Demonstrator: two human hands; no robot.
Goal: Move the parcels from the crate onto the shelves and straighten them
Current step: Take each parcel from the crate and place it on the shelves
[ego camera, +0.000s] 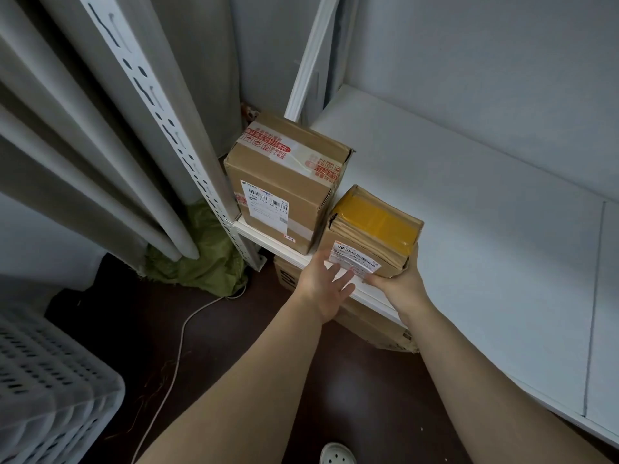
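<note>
Shoe: 1 pale perforated shoe [337, 454] shows at the bottom edge, on the dark floor [351, 380].
Crate: a white slotted crate [50, 380] fills the lower left corner, well apart from the shelf; its inside is out of view.
Cable: a pale cable [179, 336] runs across the floor towards the green sack.
Left hand: the left hand [323, 281] is spread wide with straight fingers, palm towards the small parcel's near face. The fingertips reach its lower left edge, but whether they touch it cannot be told.
Right hand: the right hand [398, 283] grips the small parcel at its near right corner, thumb under the label and fingers up the right side.
Small parcel: the small parcel [371, 229], brown with yellow tape on top and a barcode label facing the person, sits at the shelf's front edge, turned slightly askew.
Large parcel: the large parcel [284, 182], taller, with red-printed tape, stands at the shelf's left end, just beside the small parcel.
Shelf: the white shelf [469, 229] carries the 2 parcels and runs off to the right.
Under the shelf: brown cartons [368, 323], partly hidden.
Green sack: a crumpled green sack [207, 259] lies at the foot of the post.
Post: a white slotted post [160, 112] rises left of the large parcel.
Curtain: a grey pleated curtain [67, 128] hangs to the left.
</note>
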